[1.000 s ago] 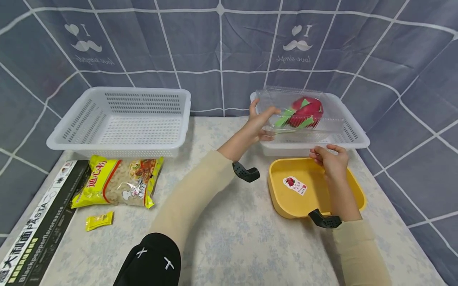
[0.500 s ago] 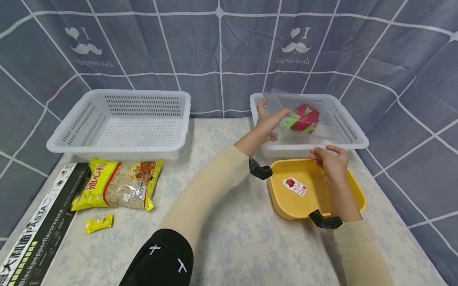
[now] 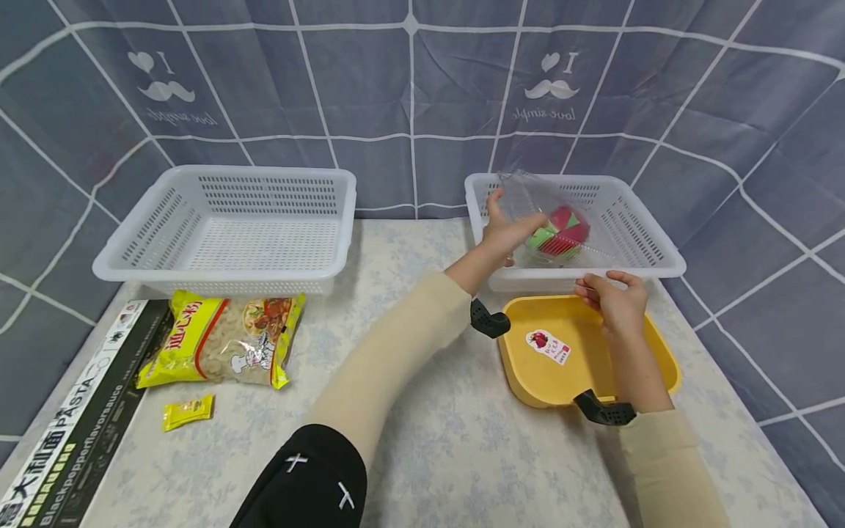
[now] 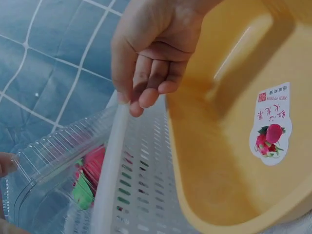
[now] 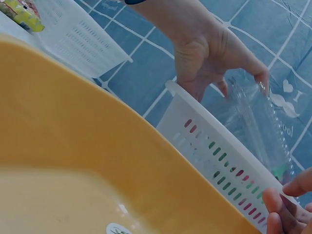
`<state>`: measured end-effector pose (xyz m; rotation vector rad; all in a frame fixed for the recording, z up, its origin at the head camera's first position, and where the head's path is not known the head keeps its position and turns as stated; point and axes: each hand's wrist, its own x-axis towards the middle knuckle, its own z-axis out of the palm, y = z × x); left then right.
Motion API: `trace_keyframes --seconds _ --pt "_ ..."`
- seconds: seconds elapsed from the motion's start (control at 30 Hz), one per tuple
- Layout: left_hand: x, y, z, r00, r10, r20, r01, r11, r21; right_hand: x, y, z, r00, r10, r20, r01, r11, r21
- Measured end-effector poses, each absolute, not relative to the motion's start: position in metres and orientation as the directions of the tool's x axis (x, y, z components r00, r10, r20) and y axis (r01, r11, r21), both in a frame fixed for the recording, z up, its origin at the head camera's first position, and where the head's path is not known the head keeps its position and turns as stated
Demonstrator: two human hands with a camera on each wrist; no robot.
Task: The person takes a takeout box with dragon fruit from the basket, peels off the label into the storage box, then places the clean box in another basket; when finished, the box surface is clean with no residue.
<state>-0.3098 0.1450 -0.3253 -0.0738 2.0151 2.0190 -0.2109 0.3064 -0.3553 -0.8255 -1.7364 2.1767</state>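
Note:
My left hand (image 3: 507,233) grips the left end of a clear plastic box (image 3: 536,192), which sits tilted inside the right white basket (image 3: 660,265). A red-and-green dragon fruit (image 3: 571,235) shows through the clear plastic. In the right wrist view the left hand (image 5: 207,56) has its fingers spread around the box's end, above the basket rim. My right hand (image 3: 619,302) pinches the basket's front rim, thumb and forefinger meeting there in the left wrist view. Below that hand stands a yellow basin (image 3: 528,385) with a dragon fruit sticker (image 3: 548,347), partly hidden by the right forearm.
Another white basket (image 3: 221,273) stands at the back left. In front of it lie a yellow noodle packet (image 3: 231,341), a small yellow sachet (image 3: 188,412) and a long black-and-white pasta box (image 3: 86,418). A grey-blue tiled-pattern curtain (image 3: 370,81) closes the back and sides.
My left hand has moved right and slightly down, and the clear box with the dragon fruit has gone lower into the right basket. The right hand has kept its place at the rim.

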Motion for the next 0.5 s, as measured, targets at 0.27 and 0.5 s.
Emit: trace_keyframes --seconds 0.27,0.5 --pt "-0.312 0.153 -0.333 -0.951 0.174 -0.255 -0.256 0.018 0.967 -0.211 0.306 -0.357 -0.81 0.512 -0.286 0.157 -0.28 -0.947" --pt "-0.323 0.151 -0.338 -0.933 0.24 -0.269 -0.272 0.023 0.962 -0.212 0.307 -0.356 -0.816 0.509 -0.274 0.143 -0.281 -0.949"
